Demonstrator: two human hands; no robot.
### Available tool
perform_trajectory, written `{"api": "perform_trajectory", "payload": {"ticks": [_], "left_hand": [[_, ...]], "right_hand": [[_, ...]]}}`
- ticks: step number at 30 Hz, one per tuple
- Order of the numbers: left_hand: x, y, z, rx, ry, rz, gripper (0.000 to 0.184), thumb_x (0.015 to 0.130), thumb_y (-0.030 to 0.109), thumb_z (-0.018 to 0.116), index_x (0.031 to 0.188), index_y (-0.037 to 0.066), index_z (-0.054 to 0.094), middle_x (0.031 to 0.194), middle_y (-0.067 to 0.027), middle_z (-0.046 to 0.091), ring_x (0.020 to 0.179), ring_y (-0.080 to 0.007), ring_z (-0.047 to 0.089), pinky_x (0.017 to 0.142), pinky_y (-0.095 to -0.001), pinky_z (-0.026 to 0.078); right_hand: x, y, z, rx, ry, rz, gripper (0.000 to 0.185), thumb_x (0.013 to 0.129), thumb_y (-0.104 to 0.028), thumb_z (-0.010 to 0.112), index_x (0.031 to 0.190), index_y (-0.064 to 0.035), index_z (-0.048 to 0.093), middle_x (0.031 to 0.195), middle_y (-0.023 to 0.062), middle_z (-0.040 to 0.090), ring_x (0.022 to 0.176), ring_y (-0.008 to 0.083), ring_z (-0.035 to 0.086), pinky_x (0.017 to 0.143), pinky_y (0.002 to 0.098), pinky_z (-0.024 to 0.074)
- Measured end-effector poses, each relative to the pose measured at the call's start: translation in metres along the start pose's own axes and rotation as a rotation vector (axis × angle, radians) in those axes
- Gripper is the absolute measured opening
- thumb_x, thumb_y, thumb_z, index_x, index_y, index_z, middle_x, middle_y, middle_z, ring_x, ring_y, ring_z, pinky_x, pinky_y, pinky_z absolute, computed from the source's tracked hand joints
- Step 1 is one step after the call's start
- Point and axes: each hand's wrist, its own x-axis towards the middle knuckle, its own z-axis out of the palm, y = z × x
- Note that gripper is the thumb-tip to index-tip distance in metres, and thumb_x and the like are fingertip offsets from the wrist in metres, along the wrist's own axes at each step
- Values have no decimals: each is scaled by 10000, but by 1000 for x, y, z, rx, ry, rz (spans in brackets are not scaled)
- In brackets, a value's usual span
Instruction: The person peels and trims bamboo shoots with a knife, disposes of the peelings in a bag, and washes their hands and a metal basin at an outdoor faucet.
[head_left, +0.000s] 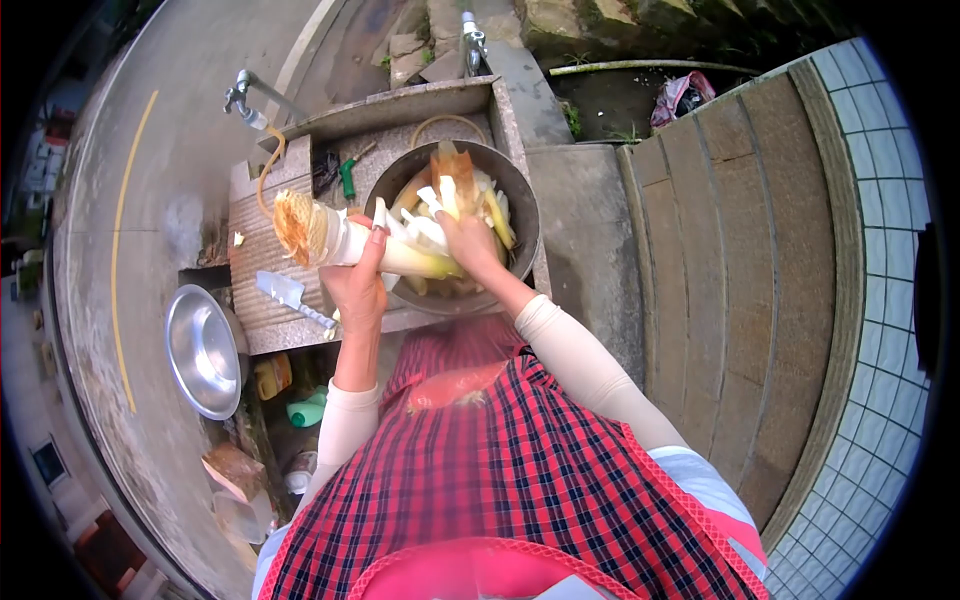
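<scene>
A large, pale bamboo shoot (400, 259) lies sideways across the near side of a wide dark metal basin (531, 220). My left hand (360, 285) is closed around its thick part, close to the rough brown root end (298, 227). Over the basin, my right hand (470, 243) grips the shoot's greenish narrower end, with white pieces (446, 197) sticking up by its fingers. Inside the basin are more peeled shoots and a brown husk (453, 165). A knife (284, 290) with a wrapped handle rests on the ridged slab (262, 240) left of my left hand.
A green-handled tool (347, 180) lies behind the basin's left side. Two taps (240, 97) (473, 45) stand beyond the stone sink, one with a hose. At left sits a steel bowl (205, 350); bottles are below the slab. Stone steps (745, 270) rise at right.
</scene>
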Motion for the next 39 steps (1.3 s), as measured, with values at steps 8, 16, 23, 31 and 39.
{"api": "perform_trajectory", "payload": {"ticks": [8,16,23,31,39], "left_hand": [[36,47,-17,-96,13,-98,247,802,16,629,1012,-26,507,864,-100,583,766,-188,598,718,-319,506],[54,-23,-28,-211,-42,-478,231,829,117,665,982,11,529,823,-90,602,753,-196,603,726,-337,516],[49,-51,-15,-238,15,-595,291,810,71,672,1043,9,509,900,-89,588,800,-225,605,737,-371,532],[19,-66,-29,-134,-85,-729,286,888,118,572,1097,-63,498,986,-106,603,914,-258,603,875,-387,483],[13,26,26,1171,-896,658,451,765,233,697,1150,33,572,1032,-144,595,896,-281,575,862,-371,442]], "right_hand": [[-17,12,-40,-301,-14,-209,493,807,-453,613,842,38,625,802,276,616,770,387,621,678,454,486],[-34,-14,-80,364,-561,-21,429,851,-375,594,1039,10,604,924,100,658,737,253,631,692,321,488],[-71,-22,-79,456,-620,-147,596,773,-398,704,1167,17,537,983,126,641,899,200,611,808,315,477],[-69,-6,-92,-37,-327,-433,498,676,-274,761,1054,-14,568,851,235,625,835,399,596,717,438,463],[-35,-29,-155,-484,-457,-750,487,642,-230,756,1072,-72,591,775,170,637,757,367,613,659,440,473]]}}
